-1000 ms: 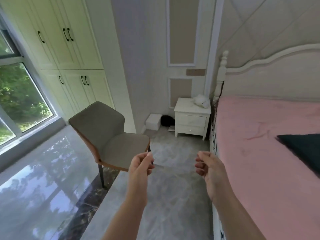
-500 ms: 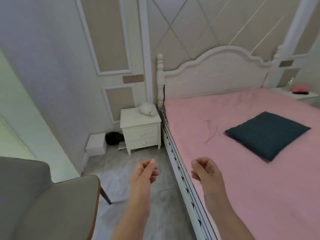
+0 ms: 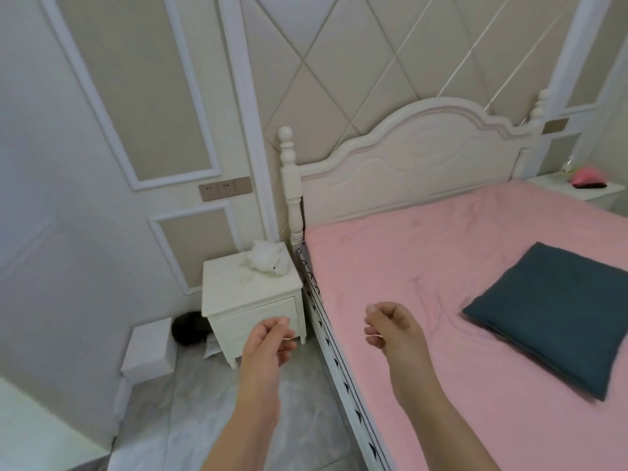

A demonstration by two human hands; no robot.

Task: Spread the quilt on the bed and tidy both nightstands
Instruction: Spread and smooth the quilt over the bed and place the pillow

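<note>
We look down at a bed with a pink sheet filling the frame from one to five o'clock, a dark teal cushion lying on it at three o'clock. Our left hand and right hand hover at six o'clock, each grip loosely curled and holding nothing we can make out. A white nightstand stands at nine o'clock, a white plush toy on its tabletop; the far nightstand at two o'clock carries a pink object
</note>
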